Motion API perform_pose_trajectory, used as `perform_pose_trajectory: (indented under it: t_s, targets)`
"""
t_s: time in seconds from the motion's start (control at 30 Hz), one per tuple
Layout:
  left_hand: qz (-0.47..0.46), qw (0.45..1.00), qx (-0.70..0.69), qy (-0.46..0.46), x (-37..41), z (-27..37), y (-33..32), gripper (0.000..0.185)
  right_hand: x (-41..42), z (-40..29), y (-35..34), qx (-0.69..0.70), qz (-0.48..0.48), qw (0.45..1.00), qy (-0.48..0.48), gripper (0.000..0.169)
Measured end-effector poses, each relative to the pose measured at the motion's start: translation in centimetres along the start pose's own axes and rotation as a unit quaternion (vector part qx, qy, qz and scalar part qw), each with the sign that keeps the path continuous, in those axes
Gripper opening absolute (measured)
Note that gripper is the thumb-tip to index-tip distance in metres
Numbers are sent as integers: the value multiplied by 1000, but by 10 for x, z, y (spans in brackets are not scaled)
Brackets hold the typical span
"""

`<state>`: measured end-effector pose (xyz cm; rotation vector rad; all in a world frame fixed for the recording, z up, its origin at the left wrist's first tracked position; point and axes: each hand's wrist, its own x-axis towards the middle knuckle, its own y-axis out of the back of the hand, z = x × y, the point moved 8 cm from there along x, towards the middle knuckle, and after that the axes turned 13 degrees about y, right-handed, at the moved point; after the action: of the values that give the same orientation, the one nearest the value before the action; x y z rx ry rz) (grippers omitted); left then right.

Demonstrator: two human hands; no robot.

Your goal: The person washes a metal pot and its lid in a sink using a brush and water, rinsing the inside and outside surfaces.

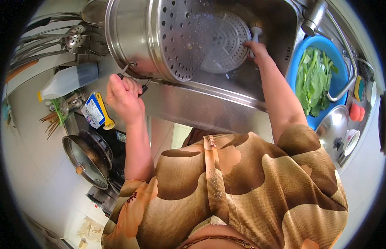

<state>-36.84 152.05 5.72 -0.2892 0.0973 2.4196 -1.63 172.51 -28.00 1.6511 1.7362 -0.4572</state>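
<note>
A large stainless steel steamer pot [134, 40] lies tilted over the sink's left edge, its wet perforated base [180, 40] facing right. My left hand [124, 96] is closed around its black-gripped wire handle [143, 90]. Over the sink, my right hand [258, 51] grips the pale handle of a scrubbing brush [256, 31], with its brownish bristles pointing away from me. My right thumb is at the rim of a round perforated steamer plate [230, 43], which lies in the stainless steel sink [277, 74]. Whether the thumb presses on the plate, I cannot tell.
Right of the sink, a blue basin [344, 68] holds leafy greens [314, 81] beneath a metal faucet [351, 77]. A domed metal lid [334, 124] stands nearby. Ladles [76, 35], a bottle [70, 81] and a glass-lidded pan [87, 162] are on the left.
</note>
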Motion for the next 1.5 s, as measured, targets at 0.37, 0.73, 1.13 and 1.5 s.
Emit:
perform_pose_trajectory:
  t_s: [0.37, 0.73, 1.13, 1.5]
  targets:
    - [-1, 999, -5, -32, -10, 10, -6, 39, -145, -194, -15, 33, -137, 961, 240, 21]
    - [-21, 996, -19, -84, -28, 36, 13, 39, -109, -146, 29, -71, -137, 960, 235, 25]
    - [-15, 996, -39, -74, -27, 29, 16, 37, -143, -150, 25, -536, -62, 720, 436, 30]
    - [31, 997, -2, -75, -23, 35, 27, 42, -161, -176, -162, -592, -210, 615, 476, 17]
